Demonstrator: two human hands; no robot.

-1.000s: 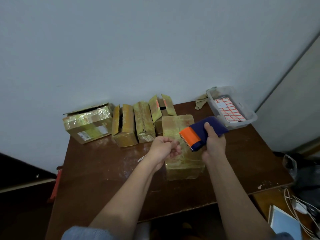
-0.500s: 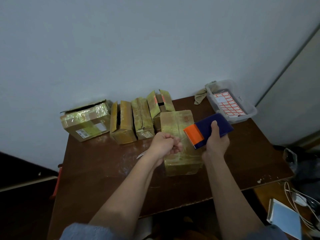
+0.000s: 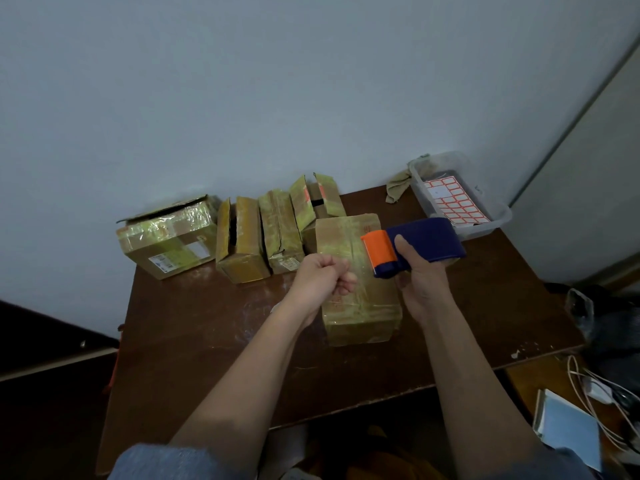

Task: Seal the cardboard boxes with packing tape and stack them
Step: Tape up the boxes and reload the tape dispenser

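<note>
A tape-covered cardboard box lies on the brown table in front of me. Above its left side, my left hand is curled into a fist and pinches the end of a clear strip of tape. My right hand grips a blue and orange tape dispenser just above the box's right side. A short stretch of tape runs between the two hands. Along the wall stand a large taped box, two narrower boxes, and one box with open flaps.
A clear plastic bin holding red-edged label sheets sits at the table's back right, with a crumpled cloth beside it. Cables and a blue notebook lie on a lower surface at the right. The wall is close behind the boxes.
Both hands stay over the box with the same grips. The dispenser has shifted slightly right and tilted flatter. The camera view has moved a little.
</note>
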